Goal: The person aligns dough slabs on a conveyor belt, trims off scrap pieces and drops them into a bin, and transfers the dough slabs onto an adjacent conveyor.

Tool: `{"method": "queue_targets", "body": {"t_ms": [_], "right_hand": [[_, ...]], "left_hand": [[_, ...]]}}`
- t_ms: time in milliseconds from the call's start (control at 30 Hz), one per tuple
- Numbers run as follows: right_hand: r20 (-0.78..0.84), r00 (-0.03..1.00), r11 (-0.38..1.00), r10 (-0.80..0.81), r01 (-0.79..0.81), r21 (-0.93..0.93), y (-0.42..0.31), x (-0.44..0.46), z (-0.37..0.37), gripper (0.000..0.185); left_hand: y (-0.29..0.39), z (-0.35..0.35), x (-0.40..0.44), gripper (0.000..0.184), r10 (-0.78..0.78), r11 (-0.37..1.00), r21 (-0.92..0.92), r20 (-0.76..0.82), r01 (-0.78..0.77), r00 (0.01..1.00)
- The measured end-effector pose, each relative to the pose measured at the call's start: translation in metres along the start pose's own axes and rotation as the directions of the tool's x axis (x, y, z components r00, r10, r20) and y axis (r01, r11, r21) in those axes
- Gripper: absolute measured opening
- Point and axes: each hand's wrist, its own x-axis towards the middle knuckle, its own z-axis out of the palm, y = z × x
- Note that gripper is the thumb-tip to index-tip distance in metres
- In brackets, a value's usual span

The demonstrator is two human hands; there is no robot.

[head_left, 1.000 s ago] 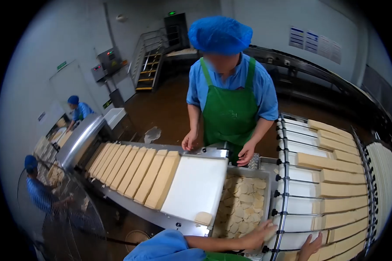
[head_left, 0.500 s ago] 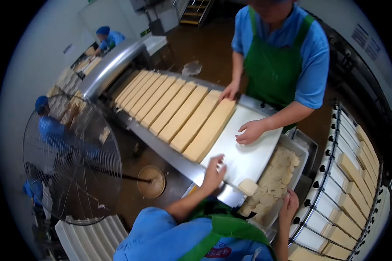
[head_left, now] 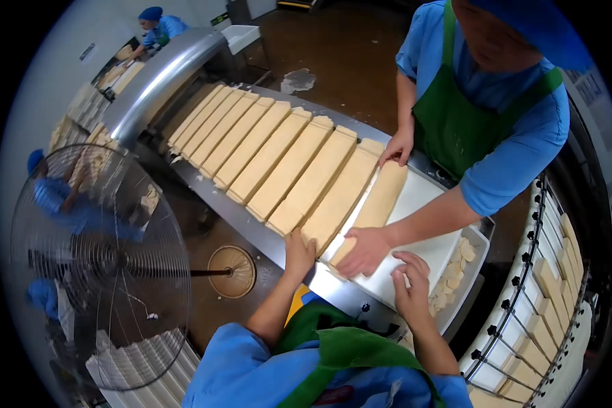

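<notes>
Long, pale dough slabs (head_left: 289, 163) lie side by side on the conveyor. My left hand (head_left: 299, 256) is at the near end of the rightmost slab in the row (head_left: 341, 200), its thumb and fingers closed around that end. My right hand (head_left: 413, 287) hovers at the near edge of the white belt (head_left: 425, 224), fingers loosely bent and apart, with nothing in them. Between my hands and the co-worker, a separate slab (head_left: 382, 197) rests on the belt. The co-worker's hands (head_left: 366, 251) press on both its ends, hiding part of the near end.
A co-worker in a green apron (head_left: 455, 122) leans over the far side. Right of the belt stands a tub (head_left: 479, 255) with dough scraps. A rack (head_left: 503, 319) holding slabs curves along the right. A large fan (head_left: 102, 265) stands at left, near a metal machine hood (head_left: 163, 75).
My left hand has moved up to the slab's end, and my right hand has risen from beside the tub. The co-worker now has both hands on a slab lying apart from the row.
</notes>
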Motion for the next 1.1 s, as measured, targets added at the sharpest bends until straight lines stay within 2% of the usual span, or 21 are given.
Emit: {"method": "queue_targets", "body": {"t_ms": [33,100,167,200,233,267,300,400,433,533,600,633,667,733,767,800,867,933,1000,1067,1100], "right_hand": [[-0.013,1.0,1.0,0.011,-0.012,-0.016,-0.001,0.017,0.01,0.009],[0.114,0.988,0.992,-0.1,0.108,-0.067,0.004,0.052,0.033,0.009],[0.08,0.993,0.977,-0.087,0.101,-0.19,0.016,0.086,0.068,0.026],[0.085,0.994,0.942,-0.067,0.091,-0.322,0.032,0.108,0.092,0.037],[0.074,0.997,0.887,-0.036,0.066,-0.457,0.053,0.134,0.116,0.047],[0.08,0.997,0.822,-0.001,0.046,-0.567,0.066,0.152,0.133,0.059],[0.107,0.989,0.764,0.1,-0.008,-0.645,0.073,0.17,0.143,0.065],[0.02,0.98,0.629,0.197,-0.111,-0.769,0.109,0.219,0.172,0.07],[0.006,0.979,0.624,0.203,-0.125,-0.771,0.115,0.232,0.175,0.07],[-0.046,0.964,0.574,0.263,-0.194,-0.796,0.122,0.257,0.181,0.071],[0.022,0.909,0.511,0.416,-0.215,-0.832,0.12,0.265,0.182,0.069],[0.096,0.86,0.524,0.501,-0.212,-0.825,0.107,0.268,0.171,0.067],[0.041,0.886,0.526,0.462,-0.236,-0.817,0.111,0.262,0.172,0.062],[0.037,0.785,0.574,0.619,-0.419,-0.704,0.094,0.259,0.149,0.059],[-0.049,0.788,0.549,0.614,-0.47,-0.691,0.102,0.253,0.147,0.058],[-0.062,0.751,0.572,0.658,-0.551,-0.607,0.107,0.244,0.133,0.06],[-0.144,0.69,0.565,0.71,-0.679,-0.469,0.111,0.216,0.095,0.063],[-0.26,0.548,0.439,0.795,-0.815,-0.378,0.12,0.186,0.057,0.066],[-0.254,0.562,0.37,0.787,-0.759,-0.536,0.141,0.151,0.025,0.077],[-0.368,0.431,0.334,0.824,-0.894,-0.299,0.126,0.122,-0.012,0.084],[-0.41,0.383,0.298,0.828,-0.919,-0.258,0.133,0.103,-0.023,0.084]], "left_hand": [[0.013,-0.004,0.0,0.059,-0.006,0.999,0.036,0.058,0.004,0.998],[0.028,-0.008,0.002,0.07,-0.025,0.999,0.052,0.174,0.016,0.984],[0.031,-0.01,0.003,0.072,0.043,0.998,0.038,0.18,-0.051,0.983],[0.031,-0.01,0.001,0.074,0.101,0.994,0.034,0.169,-0.108,0.981],[0.026,-0.008,0.002,0.08,0.122,0.986,0.083,0.21,-0.142,0.97],[0.034,-0.013,0.004,0.087,0.057,0.974,0.197,0.256,-0.11,0.965],[0.044,-0.02,0.004,0.089,0.039,0.955,0.271,0.3,-0.124,0.953],[0.045,-0.016,0.006,0.094,0.048,0.908,0.376,0.346,-0.185,0.937],[0.044,-0.014,0.006,0.096,0.065,0.884,0.417,0.339,-0.212,0.938],[0.043,-0.011,0.011,0.096,0.012,0.897,0.399,0.405,-0.189,0.914],[0.044,-0.01,0.016,0.099,0.008,0.881,0.422,0.436,-0.212,0.9],[0.047,-0.011,0.017,0.1,-0.053,0.886,0.429,0.465,-0.173,0.884],[0.049,-0.012,0.019,0.101,-0.11,0.889,0.437,0.494,-0.137,0.862],[0.041,-0.009,0.016,0.102,-0.021,0.891,0.401,0.505,-0.213,0.863],[0.042,-0.009,0.016,0.099,-0.005,0.887,0.408,0.476,-0.216,0.879],[0.044,-0.007,0.016,0.097,0.021,0.882,0.409,0.459,-0.232,0.888],[0.039,0.001,0.016,0.093,0.095,0.938,0.245,0.495,-0.244,0.863],[0.065,0.003,0.017,0.09,0.116,0.961,0.138,0.581,-0.239,0.805],[0.077,0.02,0.009,0.089,0.206,0.941,0.076,0.642,-0.329,0.739],[0.095,0.04,-0.005,0.085,0.263,0.931,0.035,0.624,-0.363,0.735],[0.101,0.051,-0.01,0.083,0.303,0.911,0.039,0.611,-0.41,0.732]]}}
